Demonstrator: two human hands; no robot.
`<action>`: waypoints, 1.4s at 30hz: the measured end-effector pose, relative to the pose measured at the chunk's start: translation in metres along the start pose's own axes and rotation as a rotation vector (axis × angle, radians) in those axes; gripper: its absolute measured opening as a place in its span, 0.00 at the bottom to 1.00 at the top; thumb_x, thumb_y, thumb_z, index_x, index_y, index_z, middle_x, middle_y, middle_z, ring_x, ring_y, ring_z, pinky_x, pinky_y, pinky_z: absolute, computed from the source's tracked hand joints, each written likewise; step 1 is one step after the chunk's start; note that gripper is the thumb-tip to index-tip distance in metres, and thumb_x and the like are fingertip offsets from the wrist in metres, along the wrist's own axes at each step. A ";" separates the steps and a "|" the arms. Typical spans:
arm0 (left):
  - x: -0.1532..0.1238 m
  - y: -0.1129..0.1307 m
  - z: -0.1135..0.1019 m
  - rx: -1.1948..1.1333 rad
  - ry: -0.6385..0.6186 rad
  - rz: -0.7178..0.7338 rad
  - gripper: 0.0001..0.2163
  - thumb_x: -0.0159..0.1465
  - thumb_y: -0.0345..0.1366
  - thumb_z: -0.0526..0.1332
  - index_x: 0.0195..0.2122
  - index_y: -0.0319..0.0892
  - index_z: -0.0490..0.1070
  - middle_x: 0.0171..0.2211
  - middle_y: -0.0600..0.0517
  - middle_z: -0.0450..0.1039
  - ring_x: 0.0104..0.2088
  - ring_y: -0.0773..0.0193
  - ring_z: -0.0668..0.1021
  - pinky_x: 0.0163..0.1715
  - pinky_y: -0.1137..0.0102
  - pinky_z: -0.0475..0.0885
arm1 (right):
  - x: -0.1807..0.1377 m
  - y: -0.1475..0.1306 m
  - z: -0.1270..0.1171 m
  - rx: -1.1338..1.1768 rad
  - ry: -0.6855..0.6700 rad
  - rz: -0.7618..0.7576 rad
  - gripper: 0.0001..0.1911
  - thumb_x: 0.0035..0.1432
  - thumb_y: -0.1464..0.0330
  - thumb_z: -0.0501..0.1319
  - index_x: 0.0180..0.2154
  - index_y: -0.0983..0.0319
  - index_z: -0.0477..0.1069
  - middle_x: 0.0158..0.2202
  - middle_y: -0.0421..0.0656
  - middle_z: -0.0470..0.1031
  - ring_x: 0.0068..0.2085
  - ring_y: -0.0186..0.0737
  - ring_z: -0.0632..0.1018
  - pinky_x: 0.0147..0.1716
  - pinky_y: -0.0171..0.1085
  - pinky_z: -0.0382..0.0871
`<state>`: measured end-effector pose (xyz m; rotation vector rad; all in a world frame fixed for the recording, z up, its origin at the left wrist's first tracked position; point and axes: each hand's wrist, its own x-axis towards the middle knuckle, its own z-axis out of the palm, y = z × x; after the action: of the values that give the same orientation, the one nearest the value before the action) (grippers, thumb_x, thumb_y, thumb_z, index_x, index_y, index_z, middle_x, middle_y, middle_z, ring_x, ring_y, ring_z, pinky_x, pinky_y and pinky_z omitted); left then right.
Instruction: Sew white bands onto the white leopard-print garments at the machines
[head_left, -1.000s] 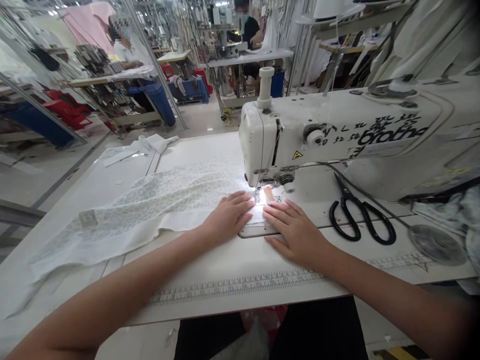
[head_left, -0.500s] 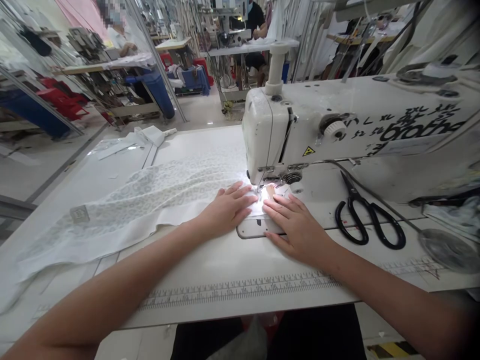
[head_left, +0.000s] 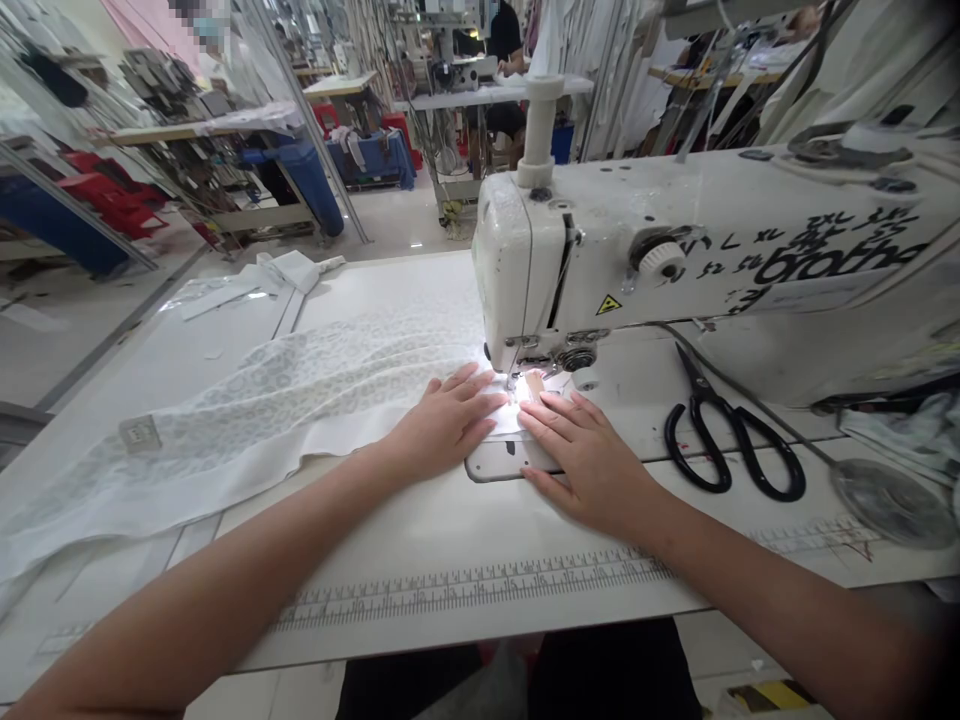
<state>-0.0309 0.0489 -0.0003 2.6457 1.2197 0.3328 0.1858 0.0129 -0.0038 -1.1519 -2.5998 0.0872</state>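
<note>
A pale leopard-print fabric piece [head_left: 300, 385] with a plain white border stretches across the table from the left to beneath the needle area of a white sewing machine [head_left: 517, 270]. My left hand [head_left: 442, 420] lies flat on the fabric, left of the needle, fingers spread and pointing at it. To the right of the needle, my right hand [head_left: 589, 455] rests palm down, its fingertips on the lit cloth edge and its thumb on the metal needle plate [head_left: 491, 462]. A small tan piece [head_left: 535, 384] shows beside the presser foot. Bright light washes out the stitching spot.
Black-handled scissors [head_left: 712, 425] lie right of my right hand. A printed ruler [head_left: 480, 590] runs along the table's front edge. White scraps [head_left: 289, 272] sit at the back left, and a clear round dish [head_left: 892, 502] is at the far right. Co-workers sit at machines behind.
The view has shifted slightly, so the whole scene sits a little further left. Both hands keep nearly the same place by the needle; the fabric looks nearly unchanged.
</note>
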 end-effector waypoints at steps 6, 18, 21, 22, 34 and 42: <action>0.000 0.002 -0.001 -0.064 0.020 0.093 0.15 0.65 0.37 0.44 0.50 0.46 0.62 0.52 0.52 0.63 0.55 0.61 0.60 0.53 0.60 0.57 | 0.000 0.000 0.000 -0.007 -0.015 -0.001 0.26 0.58 0.60 0.48 0.56 0.66 0.56 0.56 0.46 0.60 0.57 0.48 0.56 0.57 0.51 0.48; 0.002 0.000 0.000 -0.084 0.018 0.093 0.16 0.65 0.37 0.44 0.52 0.45 0.61 0.53 0.52 0.62 0.56 0.61 0.59 0.54 0.60 0.57 | -0.001 -0.001 0.001 -0.020 -0.022 0.001 0.27 0.58 0.61 0.49 0.56 0.65 0.55 0.56 0.46 0.58 0.58 0.49 0.55 0.56 0.51 0.49; 0.002 0.000 0.000 -0.076 0.020 0.090 0.16 0.65 0.37 0.45 0.52 0.45 0.61 0.53 0.52 0.61 0.56 0.61 0.59 0.54 0.60 0.57 | -0.001 0.000 0.001 -0.002 -0.004 -0.007 0.27 0.57 0.61 0.50 0.56 0.66 0.55 0.56 0.48 0.58 0.58 0.50 0.55 0.56 0.51 0.52; 0.002 0.000 0.000 -0.075 0.023 0.090 0.16 0.65 0.36 0.45 0.52 0.45 0.61 0.54 0.52 0.61 0.56 0.61 0.59 0.54 0.60 0.57 | -0.001 0.001 0.001 0.006 0.005 -0.012 0.27 0.57 0.62 0.51 0.56 0.67 0.55 0.56 0.49 0.58 0.58 0.50 0.54 0.55 0.51 0.52; -0.005 -0.001 -0.004 -0.137 -0.049 0.206 0.16 0.65 0.32 0.45 0.51 0.48 0.63 0.53 0.52 0.61 0.54 0.62 0.62 0.53 0.62 0.59 | -0.012 -0.002 -0.005 0.038 0.016 -0.085 0.27 0.55 0.61 0.52 0.53 0.69 0.59 0.53 0.51 0.61 0.57 0.50 0.56 0.55 0.49 0.54; 0.011 -0.016 -0.006 -0.141 0.002 0.205 0.15 0.65 0.33 0.45 0.50 0.47 0.63 0.52 0.52 0.62 0.53 0.64 0.63 0.54 0.64 0.59 | -0.010 0.000 -0.003 -0.001 0.033 -0.064 0.27 0.56 0.61 0.51 0.54 0.69 0.57 0.54 0.52 0.59 0.57 0.51 0.56 0.54 0.50 0.55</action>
<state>-0.0375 0.0686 0.0022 2.6512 0.8914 0.4378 0.1925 0.0054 -0.0034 -1.0603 -2.6059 0.0526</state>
